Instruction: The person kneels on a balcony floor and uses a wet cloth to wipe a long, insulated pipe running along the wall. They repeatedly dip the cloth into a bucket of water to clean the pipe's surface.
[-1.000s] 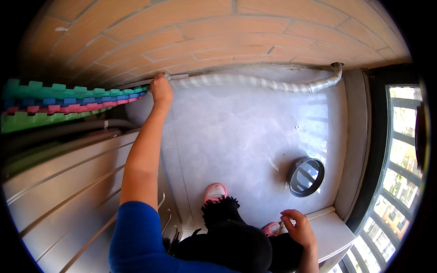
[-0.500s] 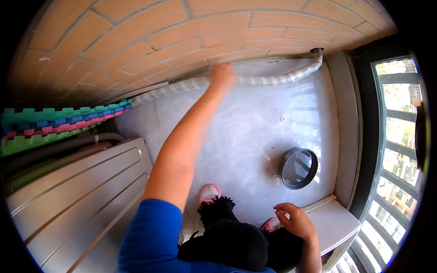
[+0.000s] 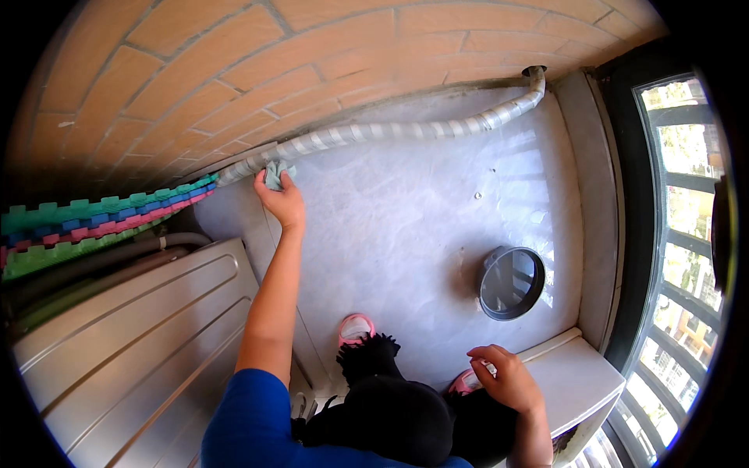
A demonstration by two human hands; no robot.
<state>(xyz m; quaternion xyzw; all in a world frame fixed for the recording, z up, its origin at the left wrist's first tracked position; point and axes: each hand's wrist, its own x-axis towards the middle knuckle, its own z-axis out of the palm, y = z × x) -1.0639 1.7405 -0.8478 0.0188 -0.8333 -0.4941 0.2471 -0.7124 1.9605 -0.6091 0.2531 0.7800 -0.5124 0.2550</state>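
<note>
My left hand [image 3: 284,206], the nearer one, pinches a pale green cloth [image 3: 276,176] at the near edge of the wrapped pipe [image 3: 390,132] running left-to-right along the brick wall [image 3: 312,47], my loosely parted right hand [image 3: 507,379] well away.

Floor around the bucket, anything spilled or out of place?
A small pale speck stands out on the grey floor beyond the bucket. The glare nearby could be wetness or reflection; I can't tell.

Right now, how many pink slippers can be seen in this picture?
2. The left slipper is at the frilly black hem; the right slipper is partly hidden behind the right hand. More could be out of sight.
</note>
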